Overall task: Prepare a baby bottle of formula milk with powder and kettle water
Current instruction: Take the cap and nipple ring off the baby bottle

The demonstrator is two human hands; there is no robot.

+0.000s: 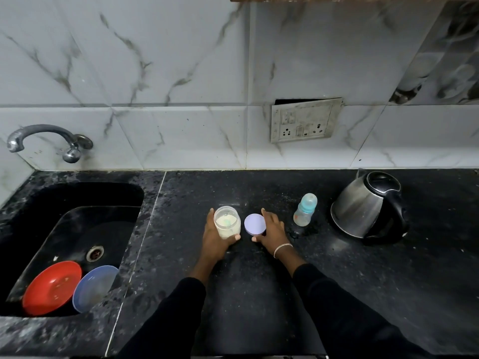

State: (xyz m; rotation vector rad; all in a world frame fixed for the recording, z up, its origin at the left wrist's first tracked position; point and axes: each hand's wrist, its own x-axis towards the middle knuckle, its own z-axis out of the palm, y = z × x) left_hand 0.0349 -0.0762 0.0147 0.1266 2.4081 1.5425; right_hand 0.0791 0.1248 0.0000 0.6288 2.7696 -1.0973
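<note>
Black speckled stone desk [259, 294] seen from above, backed by white marble-look wall tiles. Grey socket plate [303, 120] on the wall, hanging slightly loose at its top edge. Far left, a curved metal tap [46, 137] over a black sink [77, 195] set into the desk. Red plate [51, 288] and blue plate [94, 287] leaning inside the sink at its near end, just beside each other.

Centre of the desk: clear jar [227, 222], upright, mouth open and facing up, pale powder inside. Left hand [216, 240] wrapped round it from the near side, fingers curled on the left wall, thumb on the right, clamped on the jar. Just right of it, round lilac lid [255, 224] lying flat on the desk. Right hand [272, 229] at the lid's right edge, forefinger reaching past the far rim, thumb at the near rim, gripping the lid between them. Thin bracelet [282, 246] on the right wrist; black sleeves on both arms.

Right of the hands, apart from them: baby bottle [305, 209], standing upright, long axis vertical, capped teat end pointing up, blue collar below the cap. Further right, near the bottle but not touching: steel kettle [368, 204] with black lid, spout toward the wall, black handle on its right side.
</note>
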